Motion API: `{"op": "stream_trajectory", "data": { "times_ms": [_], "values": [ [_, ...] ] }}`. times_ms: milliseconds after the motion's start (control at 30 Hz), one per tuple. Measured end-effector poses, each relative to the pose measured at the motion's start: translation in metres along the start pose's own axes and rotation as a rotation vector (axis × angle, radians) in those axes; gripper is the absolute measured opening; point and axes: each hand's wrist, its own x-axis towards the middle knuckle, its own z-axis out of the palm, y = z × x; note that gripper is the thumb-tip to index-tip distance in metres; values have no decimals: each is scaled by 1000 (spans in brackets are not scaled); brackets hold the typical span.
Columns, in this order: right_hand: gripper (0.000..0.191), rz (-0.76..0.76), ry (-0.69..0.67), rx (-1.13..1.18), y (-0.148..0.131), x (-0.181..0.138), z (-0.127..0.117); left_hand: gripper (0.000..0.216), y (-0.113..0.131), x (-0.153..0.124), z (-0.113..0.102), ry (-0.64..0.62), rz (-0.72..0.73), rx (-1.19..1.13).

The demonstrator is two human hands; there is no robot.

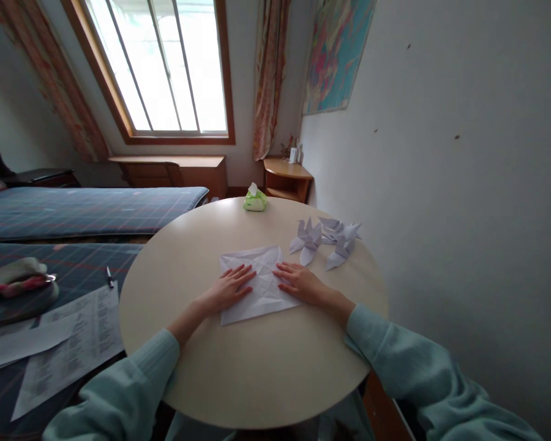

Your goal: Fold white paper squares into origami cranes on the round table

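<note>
A creased white paper sheet [256, 269] lies unfolded on the round beige table [202, 355]. My left hand [229, 288] rests flat on its left half, fingers stretched out and pointing right. My right hand [299, 283] lies flat on its right half, fingers stretched toward the left. The fingertips of both hands nearly meet at the sheet's middle. Neither hand grips anything. Several folded white paper birds [326, 240] sit just beyond my right hand.
A green tissue pack [255, 199] stands at the table's far edge. Left of the table a bed with a plaid cover [73, 211] carries printed sheets [68, 349], a pen [110, 277] and a cloth bundle [13, 278]. A wall [463, 184] runs close on the right.
</note>
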Motion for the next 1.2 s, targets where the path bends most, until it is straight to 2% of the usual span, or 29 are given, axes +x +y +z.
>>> {"op": "stream_trajectory", "data": {
  "times_ms": [67, 167, 233, 300, 367, 433, 500, 667, 767, 867, 967, 1033, 1100, 1200],
  "values": [
    [29, -6, -26, -14, -3, 10, -9, 46, -3, 8, -6, -37, 12, -35],
    [26, 131, -65, -113, -9, 26, -15, 32, -3, 20, -10, 34, 36, -65],
    [28, 161, -19, -176, -11, 31, -9, 30, -2, 26, -7, 107, 39, -74],
    [28, 98, 74, -166, -8, 31, 2, 34, -2, 28, 1, 174, 36, -70],
    [37, 33, 92, -136, -2, 28, 14, 39, -3, 28, 8, 133, 55, -30],
    [46, 39, 47, -117, 7, 24, 23, 44, -7, 26, 13, 76, 21, 6],
    [52, 73, -2, -100, 13, 21, 26, 51, -12, 24, 15, 54, -84, 46],
    [58, 122, -57, -88, 17, 20, 25, 77, -26, 20, 16, 120, -504, 105],
    [60, 135, -67, -84, 15, 20, 24, 82, -33, 20, 16, 193, -606, 56],
    [61, 146, -76, -82, 13, 21, 23, 77, -36, 21, 11, 287, -570, -153],
    [62, 165, -76, -78, 12, 21, 21, 87, -34, 21, 2, 403, -475, -630],
    [63, 176, -64, -67, 12, 20, 21, 101, -29, 19, -3, 473, -500, -993],
    [64, 178, -45, -42, 12, 20, 21, 105, -23, 17, -5, 436, -538, -1268],
    [66, 179, 10, 41, 16, 20, 25, 81, -17, 15, -5, 316, -519, -1425]
  ]
}}
